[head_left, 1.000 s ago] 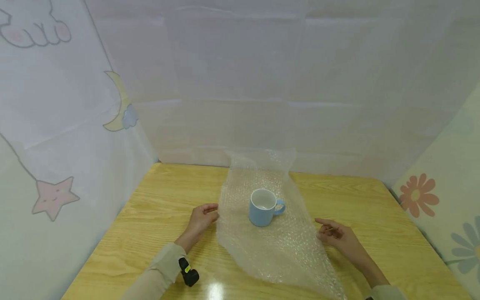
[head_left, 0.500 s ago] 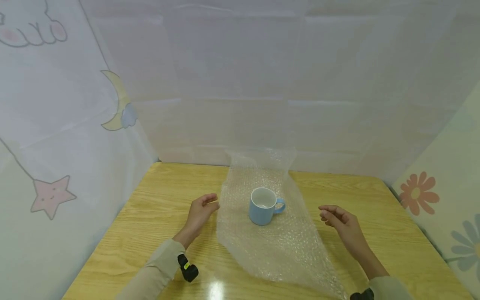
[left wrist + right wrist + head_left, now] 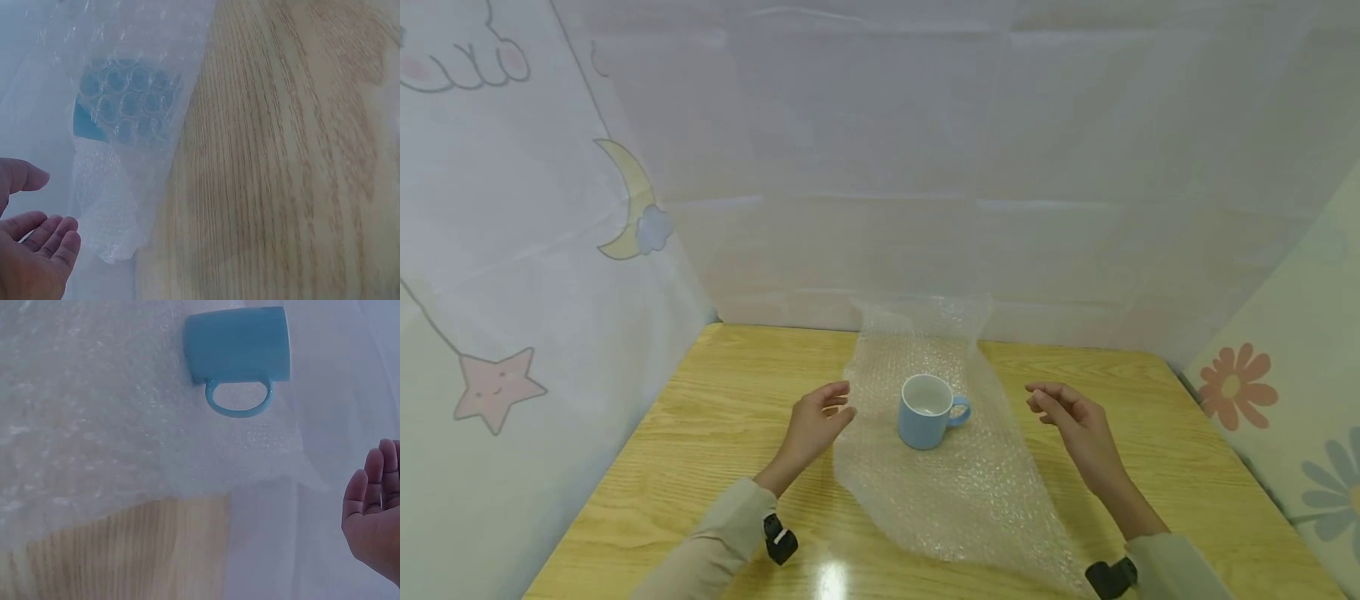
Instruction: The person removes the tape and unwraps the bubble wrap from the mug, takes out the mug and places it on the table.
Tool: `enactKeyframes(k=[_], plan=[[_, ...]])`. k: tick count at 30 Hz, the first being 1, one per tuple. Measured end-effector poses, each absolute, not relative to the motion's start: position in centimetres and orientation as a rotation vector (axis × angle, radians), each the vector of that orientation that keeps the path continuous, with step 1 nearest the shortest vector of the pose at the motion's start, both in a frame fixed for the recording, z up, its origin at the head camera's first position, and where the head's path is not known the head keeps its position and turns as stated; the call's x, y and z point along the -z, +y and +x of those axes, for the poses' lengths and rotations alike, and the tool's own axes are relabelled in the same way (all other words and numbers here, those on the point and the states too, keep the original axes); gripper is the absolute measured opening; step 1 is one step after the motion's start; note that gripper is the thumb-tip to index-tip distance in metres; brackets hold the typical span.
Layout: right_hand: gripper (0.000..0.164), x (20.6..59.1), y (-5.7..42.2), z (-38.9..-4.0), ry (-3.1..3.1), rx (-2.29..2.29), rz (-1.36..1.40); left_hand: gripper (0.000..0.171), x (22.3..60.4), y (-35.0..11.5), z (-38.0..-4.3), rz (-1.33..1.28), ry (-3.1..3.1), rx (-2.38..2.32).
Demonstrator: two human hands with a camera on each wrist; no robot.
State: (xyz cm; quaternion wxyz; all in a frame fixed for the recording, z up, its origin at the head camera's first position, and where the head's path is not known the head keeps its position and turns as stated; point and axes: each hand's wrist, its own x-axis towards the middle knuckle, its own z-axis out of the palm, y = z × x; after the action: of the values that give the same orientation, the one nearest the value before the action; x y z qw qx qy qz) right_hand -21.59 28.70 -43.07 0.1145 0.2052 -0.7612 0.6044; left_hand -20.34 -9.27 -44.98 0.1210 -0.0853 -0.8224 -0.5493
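A light blue mug, white inside, stands upright on a sheet of clear bubble wrap, its handle pointing right. My left hand is over the wrap's left edge, fingers loosely bent, holding nothing. On the other side, my right hand hovers just beyond the wrap's right edge, also with nothing in its relaxed fingers. Through a raised part of the wrap, the left wrist view shows the mug partly covered. In the right wrist view the mug and its handle show plainly.
The wooden table reaches back to a pale fabric backdrop. At the far edge the bubble wrap rises against that backdrop. Printed side curtains flank the table. Each wrist carries a small black camera.
Both hands have lifted from the wrap's side edges and moved forward, away from the person. Most recently they have come slightly inward. The mug and wrap stay in place.
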Motion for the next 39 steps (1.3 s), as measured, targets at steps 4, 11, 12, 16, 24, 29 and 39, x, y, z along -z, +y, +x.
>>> enactKeyframes(k=[4, 11, 12, 16, 24, 29, 39], plan=[[0.028, 41.8, 27.8, -22.0, -2.232, -1.758, 0.629, 0.04, 45.0, -9.1, -20.2, -0.356, -2.491, 1.418], [0.027, 40.7, 26.0, -22.9, -2.204, -1.775, 0.648, 0.046, 45.3, -8.8, -19.9, -0.51, -2.647, 1.174], [0.028, 40.7, 25.7, -23.0, -2.21, -1.77, 0.642, 0.047, 45.4, -8.8, -19.9, -0.521, -2.673, 1.159], [0.027, 41.1, 24.5, -23.3, -2.263, -1.719, 0.616, 0.051, 45.8, -8.6, -19.8, -0.565, -2.796, 1.109], [0.027, 42.3, 23.1, -24.6, -2.342, -1.659, 0.574, 0.069, 46.5, -8.6, -19.9, -0.674, -2.971, 0.916], [0.027, 43.4, 22.6, -25.7, -2.395, -1.689, 0.53, 0.093, 46.5, -8.8, -19.6, -0.687, -3.098, 0.878], [0.034, 45.8, 21.9, -26.0, -2.452, -1.646, 0.435, 0.119, 47.4, -8.8, -19.1, -0.833, -3.239, 0.698]])
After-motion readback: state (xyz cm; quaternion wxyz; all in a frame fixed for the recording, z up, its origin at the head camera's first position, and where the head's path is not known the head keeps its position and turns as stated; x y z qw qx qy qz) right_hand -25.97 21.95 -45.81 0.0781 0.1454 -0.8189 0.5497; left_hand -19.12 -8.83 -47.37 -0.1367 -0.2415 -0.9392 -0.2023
